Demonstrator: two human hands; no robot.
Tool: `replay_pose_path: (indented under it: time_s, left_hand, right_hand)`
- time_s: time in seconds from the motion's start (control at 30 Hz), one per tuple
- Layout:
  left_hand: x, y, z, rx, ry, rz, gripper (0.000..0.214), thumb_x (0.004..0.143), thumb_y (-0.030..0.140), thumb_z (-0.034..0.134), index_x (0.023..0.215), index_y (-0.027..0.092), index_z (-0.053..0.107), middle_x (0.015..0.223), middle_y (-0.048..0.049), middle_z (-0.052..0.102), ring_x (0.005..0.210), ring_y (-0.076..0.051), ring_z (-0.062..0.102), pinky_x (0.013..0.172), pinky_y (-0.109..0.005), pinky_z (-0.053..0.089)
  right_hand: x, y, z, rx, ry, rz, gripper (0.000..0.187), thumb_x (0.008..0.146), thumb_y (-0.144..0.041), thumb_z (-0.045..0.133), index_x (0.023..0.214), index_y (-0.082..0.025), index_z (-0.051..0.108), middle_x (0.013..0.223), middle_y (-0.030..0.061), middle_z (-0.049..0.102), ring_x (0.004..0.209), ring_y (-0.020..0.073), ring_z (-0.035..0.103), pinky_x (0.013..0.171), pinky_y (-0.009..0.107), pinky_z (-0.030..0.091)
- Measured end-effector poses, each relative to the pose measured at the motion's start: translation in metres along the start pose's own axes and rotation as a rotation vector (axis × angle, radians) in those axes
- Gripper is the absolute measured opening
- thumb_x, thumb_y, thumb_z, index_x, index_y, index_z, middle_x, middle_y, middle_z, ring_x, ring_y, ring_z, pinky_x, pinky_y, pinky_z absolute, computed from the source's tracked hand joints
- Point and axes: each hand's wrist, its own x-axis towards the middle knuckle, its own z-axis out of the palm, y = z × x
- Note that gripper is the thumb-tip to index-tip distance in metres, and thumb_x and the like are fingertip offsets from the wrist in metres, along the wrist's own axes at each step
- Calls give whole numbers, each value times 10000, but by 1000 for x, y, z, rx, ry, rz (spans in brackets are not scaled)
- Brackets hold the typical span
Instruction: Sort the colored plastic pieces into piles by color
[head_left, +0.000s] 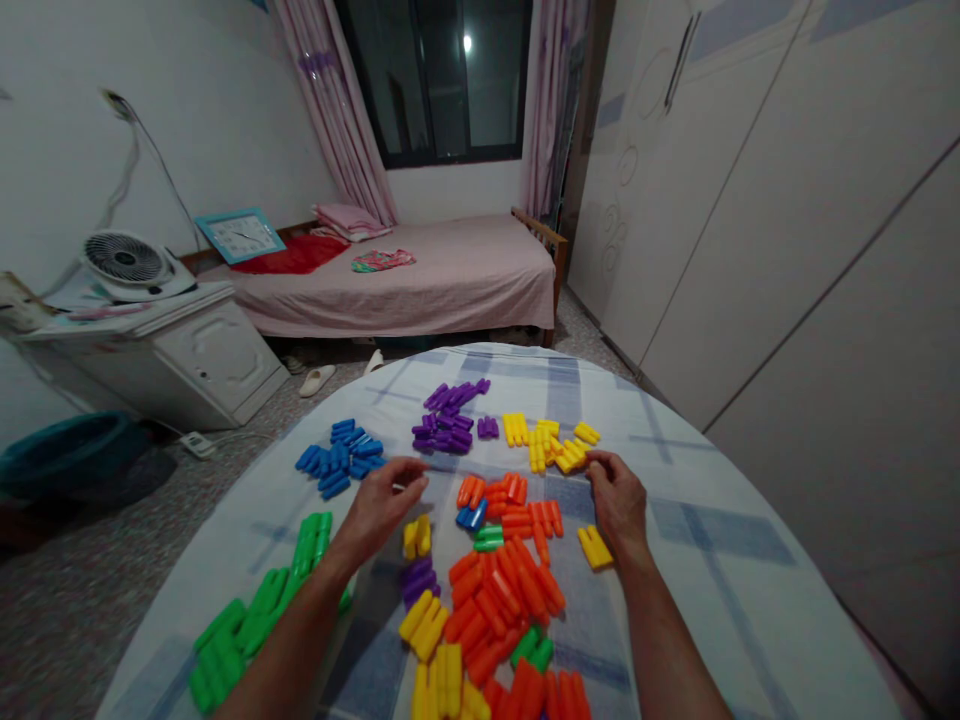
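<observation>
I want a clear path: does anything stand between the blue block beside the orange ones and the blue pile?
Yes: from this view, the left hand is between the blue block and the blue pile. Its height above the tablecloth is hard to tell. Otherwise only cloth shows directly between them.

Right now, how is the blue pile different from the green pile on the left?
The blue pile is bunched in a clump, while the green pile stretches out long.
The blue pile sits farther from the person; the green pile is closer.
The left arm covers part of the green pile, but not the blue pile.
Both lie on the tablecloth.
</observation>
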Motion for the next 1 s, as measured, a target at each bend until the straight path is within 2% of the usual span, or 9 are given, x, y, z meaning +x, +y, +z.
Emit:
replay_pose_path:
  time_s: [0.07, 0.17, 0.23, 0.33, 0.53, 0.67, 0.77, 0.87, 1.0]
  left_hand:
    - [-28, -3, -13, 63, -167, -25, 269, 700, 398, 642, 866, 191, 691, 745, -31, 659, 684, -176, 584, 636, -271, 457]
    - [-63, -8, -22, 120, -324, -68, 299, 691, 381, 656, 936, 214, 692, 781, -21, 651, 687, -169, 570, 624, -255, 439]
    - [-79, -12, -20, 150, -361, -67, 355, 683, 368, 666, 1011, 233, 681, 870, -32, 646, 741, -178, 571, 660, -262, 438]
    - [-89, -19, -10, 177, -312, -62, 388, 713, 376, 645, 1077, 239, 653, 934, -47, 619, 790, -190, 565, 692, -277, 430]
    - [-88, -29, 4, 200, -259, -86, 406, 672, 327, 655, 1062, 219, 632, 909, -35, 599, 821, -206, 564, 710, -286, 416]
    - [-86, -27, 4, 185, -255, -147, 253, 649, 287, 645, 881, 190, 615, 766, 6, 573, 708, -167, 531, 623, -253, 383]
    - [-82, -21, 1, 65, -287, -164, 187, 669, 315, 646, 767, 169, 582, 691, 18, 549, 658, -140, 502, 583, -233, 367]
    - [-73, -13, -3, -123, -309, -216, 271, 680, 386, 671, 801, 157, 591, 717, 1, 596, 644, -132, 525, 556, -221, 375]
    - [-42, 1, -4, -257, -227, -238, 341, 677, 425, 693, 858, 146, 620, 697, -7, 619, 576, -113, 527, 525, -216, 397]
  right_hand:
    - [0, -1, 0, -10, 3, 4, 364, 745, -399, 441, 944, -196, 668, 918, 78, 696, 824, 221, 620, 756, 331, 439]
    - [-1, -2, -1, -24, 7, -9, 364, 741, -393, 443, 942, -191, 670, 904, 79, 698, 815, 220, 618, 751, 328, 437]
    - [-2, -2, -1, -23, 10, -18, 365, 740, -387, 445, 948, -188, 669, 905, 79, 697, 818, 219, 618, 758, 327, 436]
    - [-2, -2, -1, -26, 8, -16, 364, 740, -382, 448, 960, -193, 668, 910, 74, 696, 824, 217, 619, 759, 326, 435]
    - [-2, -4, -1, -24, 11, -28, 365, 741, -386, 441, 946, -188, 668, 905, 78, 697, 819, 217, 623, 754, 323, 435]
    - [-2, -5, -1, -23, 10, -7, 374, 741, -409, 437, 935, -190, 669, 903, 83, 701, 806, 223, 621, 744, 333, 438]
    - [-1, -5, -1, -30, 11, -6, 377, 741, -414, 435, 932, -191, 671, 904, 85, 701, 812, 228, 619, 750, 341, 435]
    - [-1, -4, -1, -18, 6, -6, 368, 732, -402, 441, 930, -191, 669, 904, 85, 700, 821, 229, 620, 758, 339, 435]
    - [-2, -5, -2, -21, 5, 0, 358, 729, -387, 440, 931, -198, 667, 908, 77, 699, 832, 226, 620, 776, 339, 433]
